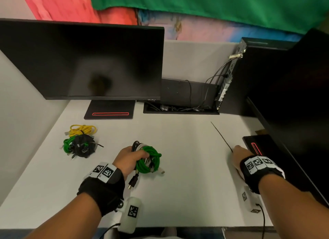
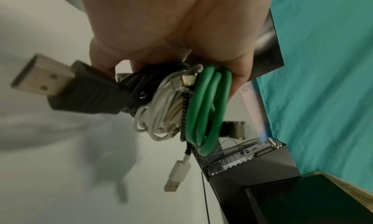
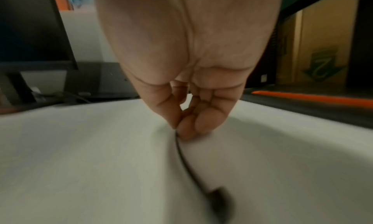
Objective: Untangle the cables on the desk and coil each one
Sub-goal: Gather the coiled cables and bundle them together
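The left hand (image 1: pixel 129 159) is low over the white desk (image 1: pixel 187 149), near its front middle, fingers curled tight around a bundle of coiled cables (image 1: pixel 146 158): a green cable (image 2: pixel 206 106) looped several times, a white cable (image 2: pixel 159 115) coiled beside it, and a black cable (image 2: pixel 137 82) pressed against the palm. From the left wrist view, a black USB plug (image 2: pixel 66 85) sticks out of the fist toward the camera, and a white USB plug (image 2: pixel 176 175) dangles below the coils on a braided black-and-white lead. Over on the right, the right hand (image 1: pixel 242 157) is down at the desk surface next to a black monitor base with a red slot (image 1: pixel 256 147), and its thumb and fingertips (image 3: pixel 187 128) are pressed together, pinching a thin black cable (image 3: pixel 187 163). In the head view that thin cable runs in a straight line away from the hand toward the back of the desk; in the right wrist view it trails toward the camera and ends in a dark, blurred plug. Back left, well apart from both hands, a second pile sits on the desk: a yellow cable (image 1: pixel 82 130) in a coil, touching a heap of green and black cables (image 1: pixel 79 146). Behind it stands a dark monitor (image 1: pixel 85 60).
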The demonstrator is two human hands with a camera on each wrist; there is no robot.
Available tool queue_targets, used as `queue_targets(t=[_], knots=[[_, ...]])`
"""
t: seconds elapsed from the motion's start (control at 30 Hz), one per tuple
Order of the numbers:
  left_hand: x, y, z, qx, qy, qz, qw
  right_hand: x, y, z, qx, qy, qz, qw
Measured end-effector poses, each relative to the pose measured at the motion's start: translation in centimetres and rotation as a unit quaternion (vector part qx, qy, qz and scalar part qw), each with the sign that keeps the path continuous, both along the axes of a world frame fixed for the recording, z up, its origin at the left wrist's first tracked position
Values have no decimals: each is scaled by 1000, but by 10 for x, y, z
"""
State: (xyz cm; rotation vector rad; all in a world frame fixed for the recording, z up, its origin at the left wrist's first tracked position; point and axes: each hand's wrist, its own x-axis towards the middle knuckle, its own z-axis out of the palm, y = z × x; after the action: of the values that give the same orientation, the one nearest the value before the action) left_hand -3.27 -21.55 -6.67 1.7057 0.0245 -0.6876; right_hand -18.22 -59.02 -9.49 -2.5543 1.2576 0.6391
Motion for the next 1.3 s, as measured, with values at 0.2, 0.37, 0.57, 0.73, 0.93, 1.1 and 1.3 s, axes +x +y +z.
queue_targets(t=[0.2, 0.37, 0.57, 0.73, 0.93, 1.1, 1.3], knots=[[1, 7, 7, -1, 9, 22, 1000, 29, 54, 12, 235, -189, -21, 953], [2, 13, 8, 7, 24, 43, 999, 57, 102, 50, 361, -264, 29, 894], [6, 22, 8, 12, 34, 71, 997, 72, 140, 73, 132, -237, 269, 924], [11, 27, 2, 4, 49, 78, 996, 72, 157, 71, 148, -288, 335, 885], [17, 34, -2, -6, 72, 77, 994, 78, 183, 67, 264, -283, 285, 877], [17, 33, 1, -4, 65, 85, 994, 90, 205, 78, 162, -262, 319, 896], [14, 31, 3, -9, 64, 51, 997, 104, 238, 83, 122, -217, 351, 903]])
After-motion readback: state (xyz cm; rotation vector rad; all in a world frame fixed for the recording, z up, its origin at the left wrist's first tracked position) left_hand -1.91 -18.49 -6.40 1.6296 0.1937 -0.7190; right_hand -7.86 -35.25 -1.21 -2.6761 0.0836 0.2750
